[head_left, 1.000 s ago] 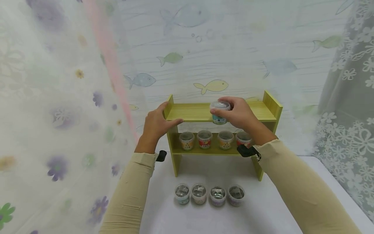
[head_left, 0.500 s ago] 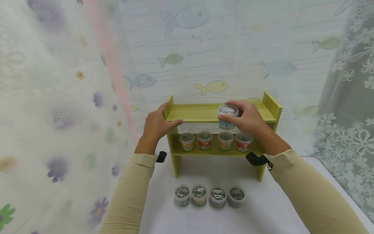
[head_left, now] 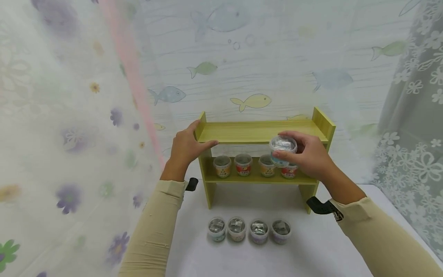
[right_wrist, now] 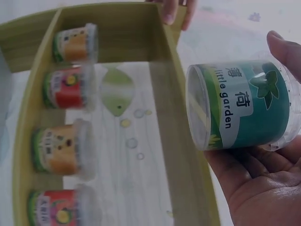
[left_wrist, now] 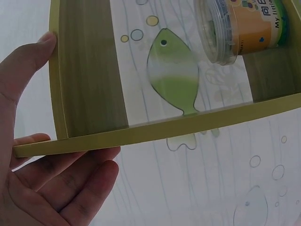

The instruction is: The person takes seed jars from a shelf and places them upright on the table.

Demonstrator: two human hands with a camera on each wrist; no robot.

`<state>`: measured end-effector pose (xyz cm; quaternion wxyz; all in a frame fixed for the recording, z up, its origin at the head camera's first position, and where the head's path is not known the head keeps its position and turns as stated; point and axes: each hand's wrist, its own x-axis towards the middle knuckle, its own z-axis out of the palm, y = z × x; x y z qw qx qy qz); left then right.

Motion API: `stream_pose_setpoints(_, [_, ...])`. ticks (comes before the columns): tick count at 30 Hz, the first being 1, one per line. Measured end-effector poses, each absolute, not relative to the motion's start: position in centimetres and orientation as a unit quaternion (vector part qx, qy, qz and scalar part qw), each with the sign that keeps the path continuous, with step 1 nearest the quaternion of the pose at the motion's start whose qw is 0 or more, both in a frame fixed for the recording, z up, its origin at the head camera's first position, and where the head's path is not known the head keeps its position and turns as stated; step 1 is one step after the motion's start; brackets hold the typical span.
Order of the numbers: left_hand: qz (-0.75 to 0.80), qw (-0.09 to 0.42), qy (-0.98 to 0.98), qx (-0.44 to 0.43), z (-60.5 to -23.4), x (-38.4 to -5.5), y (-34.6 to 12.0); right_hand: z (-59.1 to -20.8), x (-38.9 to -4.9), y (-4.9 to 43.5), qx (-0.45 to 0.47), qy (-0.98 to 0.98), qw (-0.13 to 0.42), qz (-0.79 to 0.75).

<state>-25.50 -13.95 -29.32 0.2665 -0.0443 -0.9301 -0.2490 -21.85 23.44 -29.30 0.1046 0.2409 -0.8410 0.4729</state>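
My right hand grips a clear-lidded plastic tub in front of the shelf's upper right part. In the right wrist view the tub's teal label shows green leaves and the words "little garden". My left hand holds the upper left corner of the small yellow-green wooden shelf, its thumb along the front edge. The left wrist view shows the fingers reaching round the side panel. On the middle board stand several tubs with orange labels and red labels; the held tub partly covers the right ones.
Several more tubs with silvery contents stand in a row on the white tabletop, in front of the shelf. Behind hangs a curtain printed with fish. A flowered curtain is at the left, a lacy one at the right.
My right hand has brought the tub rightward and down, away from the top board and nearer to me. My left hand stays at the shelf's corner.
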Motion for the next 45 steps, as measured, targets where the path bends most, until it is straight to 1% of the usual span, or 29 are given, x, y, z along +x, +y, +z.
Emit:
stream_pose_setpoints(5, [-0.253, 0.266, -0.929, -0.046, -29.2, -25.3, -14.0, -31.9, -21.1, 24.4, 0.233, -0.836, 0.08, 0.491])
stream_pose_setpoints(14, [-0.26, 0.273, -0.925, -0.055, -28.9, -25.6, -14.0, -36.0, -20.7, 25.4, 0.221, -0.843, 0.07, 0.486])
stream_pose_setpoints(26, [-0.251, 0.266, -0.929, -0.05, -29.3, -25.9, -14.0, -42.4, -19.7, 26.8, 0.192, -0.842, 0.03, 0.504])
stream_pose_setpoints(37, [-0.252, 0.261, -0.931, -0.05, -29.3, -25.8, -14.1, -47.4, -19.5, 28.4, 0.155, -0.851, 0.014, 0.502])
stream_pose_setpoints(45, [-0.254, 0.264, -0.929, -0.049, -29.3, -25.7, -14.0, -50.0, -19.3, 29.6, 0.141, -0.847, 0.007, 0.513])
